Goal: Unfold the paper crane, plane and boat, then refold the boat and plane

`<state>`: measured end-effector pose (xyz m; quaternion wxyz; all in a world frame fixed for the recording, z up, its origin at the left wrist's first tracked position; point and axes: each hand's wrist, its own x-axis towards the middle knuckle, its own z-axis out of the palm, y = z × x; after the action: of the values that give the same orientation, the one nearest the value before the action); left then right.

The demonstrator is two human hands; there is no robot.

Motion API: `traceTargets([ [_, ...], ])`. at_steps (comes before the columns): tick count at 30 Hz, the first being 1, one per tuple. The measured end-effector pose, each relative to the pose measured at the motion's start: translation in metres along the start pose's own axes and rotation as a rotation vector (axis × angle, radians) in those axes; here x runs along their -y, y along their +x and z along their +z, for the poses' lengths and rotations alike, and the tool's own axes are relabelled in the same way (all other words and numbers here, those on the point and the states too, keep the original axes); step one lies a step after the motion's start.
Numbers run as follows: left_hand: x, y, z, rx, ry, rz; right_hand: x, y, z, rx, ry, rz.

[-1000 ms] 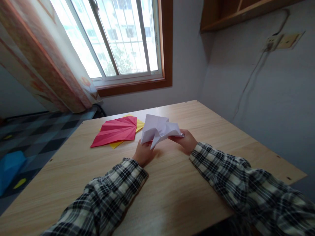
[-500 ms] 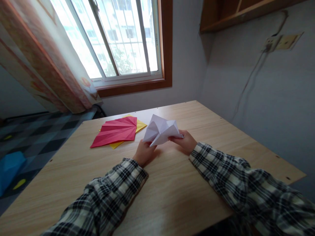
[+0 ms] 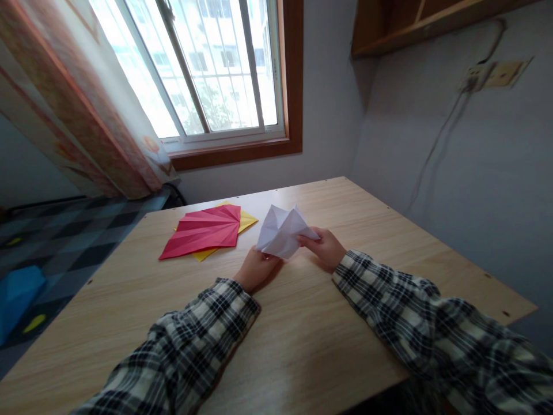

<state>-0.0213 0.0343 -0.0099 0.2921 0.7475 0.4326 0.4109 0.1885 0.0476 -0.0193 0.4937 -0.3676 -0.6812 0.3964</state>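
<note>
A sheet of white paper (image 3: 283, 233), creased and partly folded with two peaks at its top, is held between both hands over the table. My left hand (image 3: 257, 268) grips its lower left edge, the fingers partly hidden behind the paper. On the other side, my right hand (image 3: 323, 246) pinches the right corner between thumb and fingers. To the left of the hands lies a pleated red paper (image 3: 205, 229), resting on top of yellow paper (image 3: 248, 220) whose corners stick out.
The light wooden table (image 3: 302, 334) stands below a window with a brown wooden frame (image 3: 294, 86). At the left hangs a patterned curtain (image 3: 82, 104). A blue object (image 3: 19, 294) lies beyond the table's left edge. A cord (image 3: 440, 135) runs down the right wall from a socket.
The front flap of the white paper has been brought up and flattened, so its shape is now more closed with two peaks. My left hand has shifted slightly right; the right hand's thumb moved.
</note>
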Motion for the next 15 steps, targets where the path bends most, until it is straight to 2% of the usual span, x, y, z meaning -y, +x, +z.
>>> traceTargets([
  [9, -0.009, -0.001, 0.0, 0.128, -0.059, 0.002, -0.004, 0.002, -0.001, -0.012, 0.051, 0.019],
  [12, -0.011, 0.0, 0.0, 0.111, -0.061, 0.024, 0.0, 0.001, 0.0, -0.032, 0.086, 0.022],
  [15, -0.011, 0.0, 0.003, 0.044, -0.153, 0.015, 0.003, 0.001, 0.001, -0.033, 0.092, 0.039],
])
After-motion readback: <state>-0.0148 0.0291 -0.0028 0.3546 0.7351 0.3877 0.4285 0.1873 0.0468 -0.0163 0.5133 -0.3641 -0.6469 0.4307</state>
